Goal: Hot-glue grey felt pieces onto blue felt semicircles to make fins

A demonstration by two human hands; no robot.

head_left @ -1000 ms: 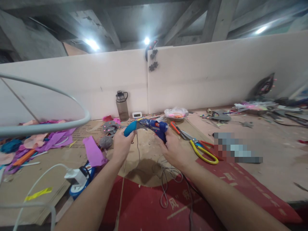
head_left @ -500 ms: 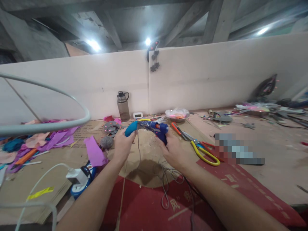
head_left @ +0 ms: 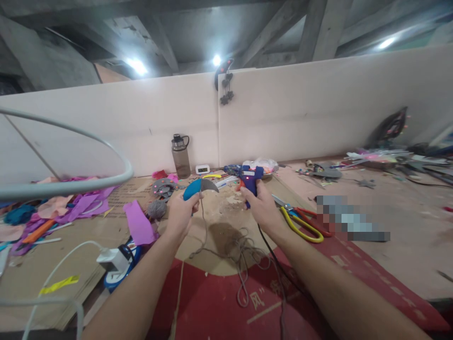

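Observation:
My left hand (head_left: 180, 213) pinches a curved, crescent-like piece (head_left: 194, 189), blue on one side with a grey tip pointing right. From that piece a thin grey cord (head_left: 244, 252) hangs down to a loose tangle on the cardboard. My right hand (head_left: 264, 208) is wrapped round the handle of a blue hot glue gun (head_left: 252, 175), whose nozzle end points left. The gun is apart from the crescent piece, above and to the right of its tip. A dark cable (head_left: 271, 248) runs down from the gun's handle beneath my right forearm.
Yellow-handled scissors (head_left: 304, 229) lie right of my right hand. At left are purple fabric (head_left: 139, 224), a ball of grey yarn (head_left: 155, 209) and a white plug (head_left: 112, 259). A bottle (head_left: 181, 158) stands by the white partition (head_left: 283, 113). A pale curved tube (head_left: 71, 184) crosses the left foreground.
The glue gun in my right hand has moved up, right and away from the crescent piece, uncovering its grey tip. My left hand has stayed almost in place.

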